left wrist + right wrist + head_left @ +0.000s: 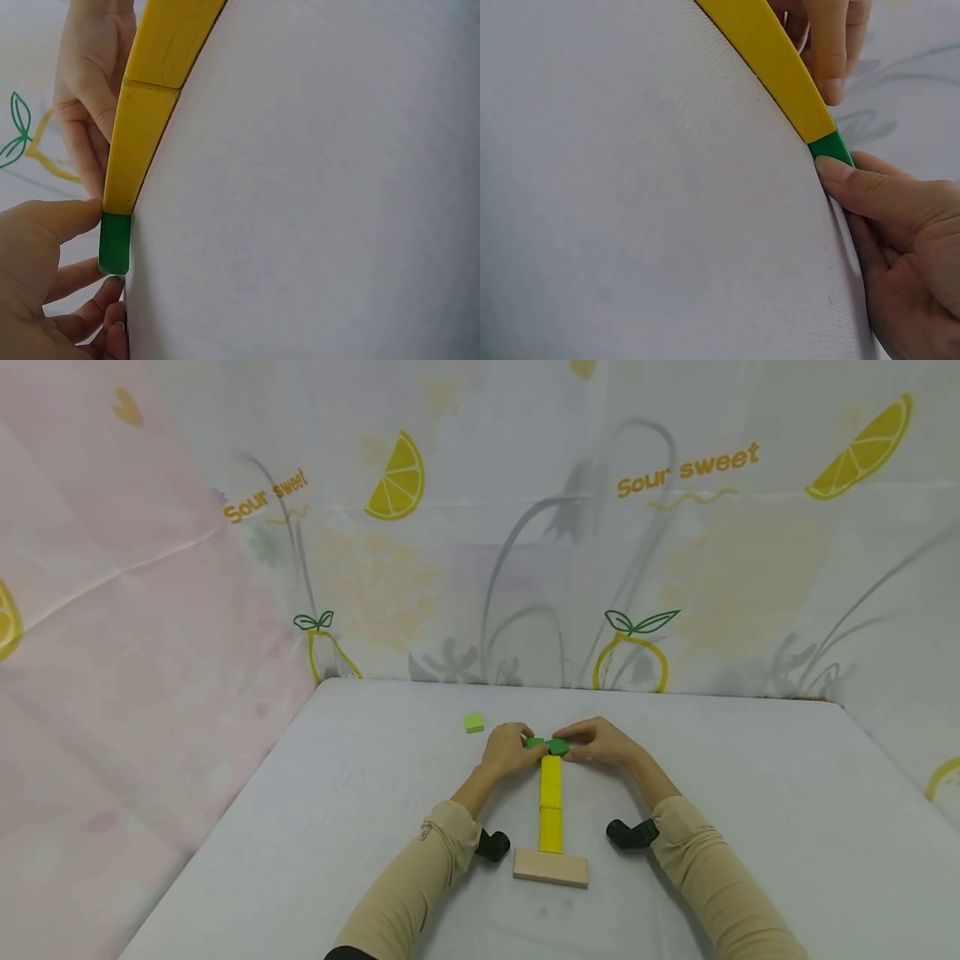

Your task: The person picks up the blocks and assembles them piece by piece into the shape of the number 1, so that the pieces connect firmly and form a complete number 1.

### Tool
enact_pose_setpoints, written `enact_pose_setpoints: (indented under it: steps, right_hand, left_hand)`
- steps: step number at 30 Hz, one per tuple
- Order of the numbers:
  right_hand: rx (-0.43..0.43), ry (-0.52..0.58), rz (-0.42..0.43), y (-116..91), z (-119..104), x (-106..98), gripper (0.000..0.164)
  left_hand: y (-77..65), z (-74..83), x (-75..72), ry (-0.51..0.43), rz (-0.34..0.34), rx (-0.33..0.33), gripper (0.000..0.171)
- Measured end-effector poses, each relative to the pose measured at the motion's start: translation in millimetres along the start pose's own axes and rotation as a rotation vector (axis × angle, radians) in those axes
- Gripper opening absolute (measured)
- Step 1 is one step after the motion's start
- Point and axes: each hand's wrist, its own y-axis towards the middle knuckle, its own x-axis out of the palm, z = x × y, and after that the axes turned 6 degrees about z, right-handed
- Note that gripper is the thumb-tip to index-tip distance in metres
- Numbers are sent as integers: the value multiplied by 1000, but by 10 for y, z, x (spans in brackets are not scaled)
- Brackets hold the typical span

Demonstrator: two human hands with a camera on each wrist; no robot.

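Two yellow blocks lie end to end in a line, the far one [551, 781] meeting the near one [551, 832]. At the far end sit two small green blocks side by side, a left one [535, 743] and a darker right one [558, 747]. My left hand [510, 750] pinches the left green block [115, 244] between thumb and index finger. With thumb and fingers, my right hand [606, 743] pinches the right green block [831, 148], partly covered by the thumb. Both green blocks lie against the yellow end in the wrist views.
A plain wooden block [550, 868] lies crosswise at the near end of the yellow line. Behind the left hand is a light green block [473, 722]. The white table [300, 827] meets a printed cloth backdrop [480, 527] at its far edge.
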Motion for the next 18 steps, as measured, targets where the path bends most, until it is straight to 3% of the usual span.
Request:
enact_pose_setpoints:
  steps: [8, 18]
  right_hand:
    - [1, 11, 6, 0, 9, 4, 40]
    - [2, 14, 10, -7, 8, -2, 40]
  left_hand:
    - [-19, -42, -8, -93, 4, -57, 38]
    - [-23, -70, -55, -133, -37, -18, 28]
